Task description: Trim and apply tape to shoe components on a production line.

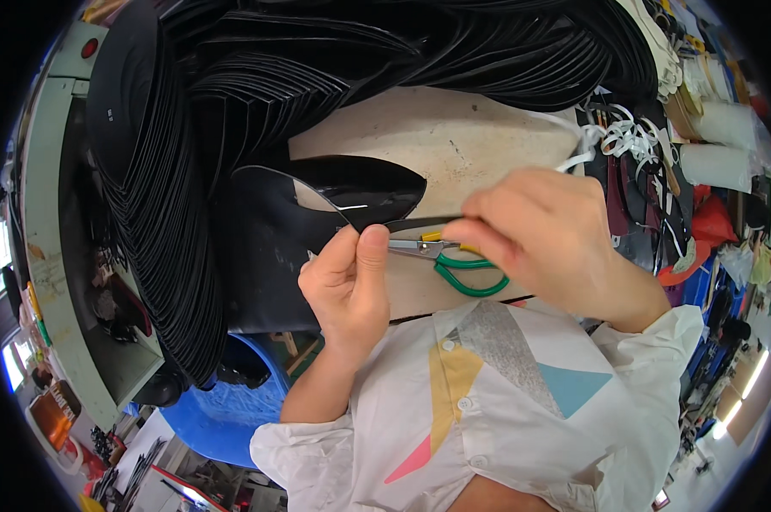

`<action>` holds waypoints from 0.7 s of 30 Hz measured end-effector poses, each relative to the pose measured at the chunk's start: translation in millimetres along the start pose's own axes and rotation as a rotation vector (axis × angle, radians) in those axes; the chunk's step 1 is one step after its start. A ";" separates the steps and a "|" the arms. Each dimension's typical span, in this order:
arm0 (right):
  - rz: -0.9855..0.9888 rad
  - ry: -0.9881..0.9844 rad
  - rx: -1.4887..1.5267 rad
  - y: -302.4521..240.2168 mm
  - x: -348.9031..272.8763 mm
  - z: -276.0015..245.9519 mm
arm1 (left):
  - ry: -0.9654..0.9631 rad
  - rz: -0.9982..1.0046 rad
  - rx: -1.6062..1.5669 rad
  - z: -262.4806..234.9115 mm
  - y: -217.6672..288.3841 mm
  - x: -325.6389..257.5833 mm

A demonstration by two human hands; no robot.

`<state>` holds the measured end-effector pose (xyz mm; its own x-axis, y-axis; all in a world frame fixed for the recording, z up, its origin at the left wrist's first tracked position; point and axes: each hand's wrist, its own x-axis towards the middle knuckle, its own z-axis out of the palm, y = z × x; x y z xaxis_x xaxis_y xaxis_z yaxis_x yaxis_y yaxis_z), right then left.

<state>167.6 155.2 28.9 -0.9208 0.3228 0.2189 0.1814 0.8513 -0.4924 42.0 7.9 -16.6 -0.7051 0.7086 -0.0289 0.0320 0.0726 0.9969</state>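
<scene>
Stacked black pieces [151, 213]: smooth, curved, thin-edged; ranged along upper left and top.
Tabletop [436, 128]: pale, scuffed; bare room left at upper centre.
Loose black piece [364, 175]: glossy, pointed; laid left of centre.
Right hand [539, 239]: dark strip [432, 224] pinched.
Left hand [347, 286]: black material pinched, thumb against forefinger.
Snips [471, 288]: green-handled, metal-bladed; seen below strip.
Strip: narrow, extended between hands, at centre.

"From my remote seat, where are the hands?"

"My left hand [344, 288], just off centre toward 8 o'clock, pinches, thumb [372, 252] pointing to 12, forearm [315, 384] angled from 7."

"And the other?"

"My right hand [539, 232], at 3 o'clock, shows its back, fingers [498, 202] curled toward 9."
</scene>
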 end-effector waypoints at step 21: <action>0.211 -0.227 0.738 24.3 31.4 24.5 | -0.147 -0.142 -0.597 -37.3 -22.4 -19.2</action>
<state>134.7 175.8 3.1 -0.9547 0.2869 -0.0787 0.1575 0.2628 -0.9519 28.4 -33.6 -35.6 -0.5671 0.8130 -0.1320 -0.4857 -0.2008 0.8507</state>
